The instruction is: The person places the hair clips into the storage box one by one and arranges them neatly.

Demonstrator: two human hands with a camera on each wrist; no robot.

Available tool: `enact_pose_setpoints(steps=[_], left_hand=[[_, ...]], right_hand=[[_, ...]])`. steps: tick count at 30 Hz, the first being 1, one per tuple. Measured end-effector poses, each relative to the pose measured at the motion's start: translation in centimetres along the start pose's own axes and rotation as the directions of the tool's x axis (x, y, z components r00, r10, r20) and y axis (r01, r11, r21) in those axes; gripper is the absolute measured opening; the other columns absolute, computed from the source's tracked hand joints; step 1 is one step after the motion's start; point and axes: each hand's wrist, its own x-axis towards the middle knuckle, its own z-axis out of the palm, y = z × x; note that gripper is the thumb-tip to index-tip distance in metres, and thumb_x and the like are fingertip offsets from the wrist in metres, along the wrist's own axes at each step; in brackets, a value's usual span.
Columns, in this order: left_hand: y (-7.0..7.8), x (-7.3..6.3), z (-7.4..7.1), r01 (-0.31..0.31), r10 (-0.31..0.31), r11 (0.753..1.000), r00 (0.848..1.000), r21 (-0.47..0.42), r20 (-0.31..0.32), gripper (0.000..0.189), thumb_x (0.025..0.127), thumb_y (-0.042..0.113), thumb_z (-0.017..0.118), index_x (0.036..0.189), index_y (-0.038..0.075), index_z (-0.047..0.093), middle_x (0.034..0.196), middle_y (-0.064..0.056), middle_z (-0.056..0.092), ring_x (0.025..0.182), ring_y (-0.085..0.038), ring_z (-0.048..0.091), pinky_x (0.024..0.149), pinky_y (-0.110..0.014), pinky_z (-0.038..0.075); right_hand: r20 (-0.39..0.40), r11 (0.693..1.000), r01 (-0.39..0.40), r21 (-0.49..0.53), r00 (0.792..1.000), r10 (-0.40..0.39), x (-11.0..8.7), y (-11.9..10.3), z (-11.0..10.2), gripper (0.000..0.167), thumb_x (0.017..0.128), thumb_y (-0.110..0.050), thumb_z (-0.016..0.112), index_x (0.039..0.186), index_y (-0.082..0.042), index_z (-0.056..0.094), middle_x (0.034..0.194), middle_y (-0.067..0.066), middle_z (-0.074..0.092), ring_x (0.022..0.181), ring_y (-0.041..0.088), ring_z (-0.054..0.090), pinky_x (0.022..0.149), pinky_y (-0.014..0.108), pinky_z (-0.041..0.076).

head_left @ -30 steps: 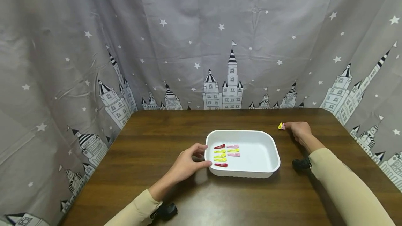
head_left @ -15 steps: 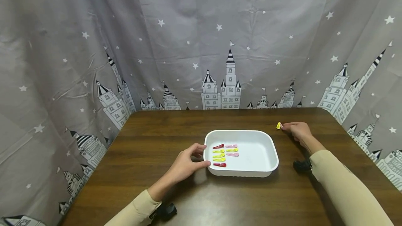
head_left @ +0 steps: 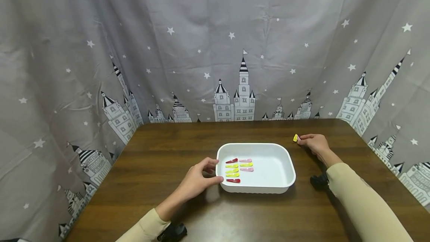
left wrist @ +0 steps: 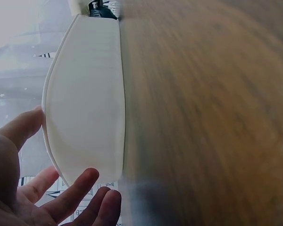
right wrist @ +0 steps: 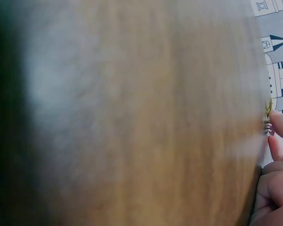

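A white tray (head_left: 268, 167) rests on the wooden table, with red, yellow and pink snap hair clips laid in two columns on its left side. My left hand (head_left: 199, 179) is at the tray's left end, thumb at the near corner and fingertips along the rim. In the left wrist view its fingers (left wrist: 73, 195) lie fairly straight beside the tray's outer wall (left wrist: 87, 99). Beyond the tray's right end, my right hand (head_left: 315, 143) pinches a pink hair clip (head_left: 298, 137) between thumb and fingertips. A yellow hair clip (head_left: 295, 137) lies right beside the pink one.
Bare wooden table (head_left: 161, 152) surrounds the tray. A grey curtain (head_left: 188, 47) printed with castles and stars hangs behind the table and at its sides. Each wrist wears a black camera, such as the right wrist camera (head_left: 319, 181).
My right hand has shifted slightly left, and its thumb and fingertips have closed over the pink clip. My left hand has stayed at the tray. The head view has shifted a little.
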Motion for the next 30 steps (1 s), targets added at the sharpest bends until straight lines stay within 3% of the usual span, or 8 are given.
enact_pose_setpoints(steps=[30], left_hand=[[0.18, 0.11, -0.04, 0.010, -0.010, 1.000, 1.000, -0.012, -0.001, 0.054, 0.079, 0.036, 0.086, 0.124, 0.016, 0.066, 0.114, 0.000, 0.072, 0.101, -0.019, 0.067, 0.091, -0.046, 0.050]], right_hand=[[-0.068, 0.999, -0.008, -0.035, 0.998, 0.005, 0.64, 0.35, 0.16, 0.039, 0.091, -0.014, 0.069, 0.121, 0.010, 0.066, 0.091, 0.011, 0.062, 0.048, 0.011, 0.040, 0.045, 0.026, 0.036]])
